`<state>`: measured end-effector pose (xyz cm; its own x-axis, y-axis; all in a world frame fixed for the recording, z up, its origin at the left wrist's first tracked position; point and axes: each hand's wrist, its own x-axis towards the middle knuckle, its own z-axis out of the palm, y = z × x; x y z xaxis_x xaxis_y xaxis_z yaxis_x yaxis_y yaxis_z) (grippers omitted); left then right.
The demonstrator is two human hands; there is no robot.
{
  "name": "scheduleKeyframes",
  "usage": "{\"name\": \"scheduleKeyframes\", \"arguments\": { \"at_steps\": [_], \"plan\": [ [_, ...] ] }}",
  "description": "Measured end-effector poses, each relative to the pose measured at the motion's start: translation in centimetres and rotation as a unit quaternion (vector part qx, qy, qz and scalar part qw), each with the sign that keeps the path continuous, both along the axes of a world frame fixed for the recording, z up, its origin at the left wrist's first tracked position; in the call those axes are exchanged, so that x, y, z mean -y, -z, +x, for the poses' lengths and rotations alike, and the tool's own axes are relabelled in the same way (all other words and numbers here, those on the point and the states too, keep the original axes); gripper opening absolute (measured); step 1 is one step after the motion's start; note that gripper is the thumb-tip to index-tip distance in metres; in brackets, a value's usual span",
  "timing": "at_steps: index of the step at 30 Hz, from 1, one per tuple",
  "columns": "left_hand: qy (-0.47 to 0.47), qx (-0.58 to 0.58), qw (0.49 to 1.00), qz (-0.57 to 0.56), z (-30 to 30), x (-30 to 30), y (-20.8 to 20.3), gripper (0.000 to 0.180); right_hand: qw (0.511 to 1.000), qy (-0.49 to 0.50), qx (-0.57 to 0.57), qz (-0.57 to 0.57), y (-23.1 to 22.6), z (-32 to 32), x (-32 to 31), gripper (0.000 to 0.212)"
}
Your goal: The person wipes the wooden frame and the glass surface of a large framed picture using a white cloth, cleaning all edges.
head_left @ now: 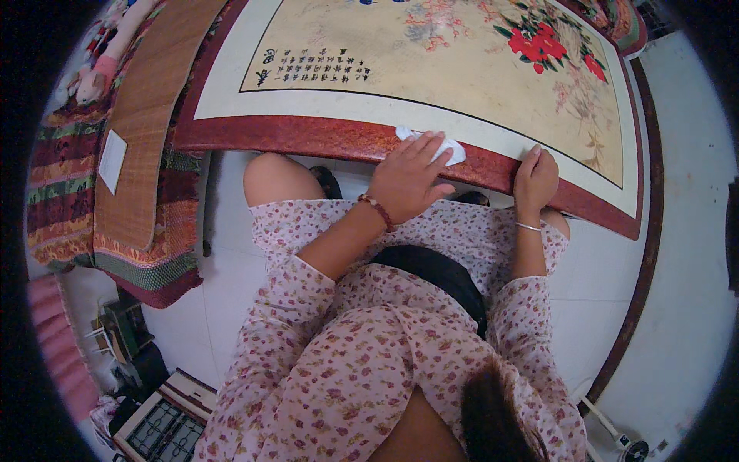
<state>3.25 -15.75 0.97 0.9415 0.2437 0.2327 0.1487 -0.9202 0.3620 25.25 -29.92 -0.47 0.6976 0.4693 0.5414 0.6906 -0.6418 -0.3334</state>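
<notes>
A large framed picture (431,65) spreads out in front of me, with red flowers and dark writing on a cream ground. A white border and a reddish-brown rim (285,135) surround it. My left hand (408,175), with a beaded bracelet, keeps a white cloth (456,152) under its extended fingers, pressed against the near rim. The cloth is partly covered by the fingers. Farther right, my right hand (536,181) has its fingers curled over the same rim; a thin bangle circles its wrist. The undersides of those fingers are hidden.
On the left, a brown woven mat (146,115) and a white card (112,160) lie over a striped, fringed cloth (61,185). A pink plush toy (96,81) rests beyond them. A fan (633,449) stands at the lower right, near the pale wall (693,192).
</notes>
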Motion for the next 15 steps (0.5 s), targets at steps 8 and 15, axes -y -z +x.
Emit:
{"name": "scheduleKeyframes", "arguments": {
  "at_steps": [8, 15],
  "plan": [
    [-0.183, -0.062, 0.961, 0.196, -8.5, -14.1, 3.1, 0.055, 1.000, 0.004, 0.013, 0.001, 0.1, 0.0, 0.0, 0.032],
    [-0.325, -0.093, 0.935, 0.105, -9.9, -22.6, 3.3, 0.060, 1.000, -0.001, 0.019, -0.011, -0.1, -0.3, 0.0, 0.031]
  ]
}}
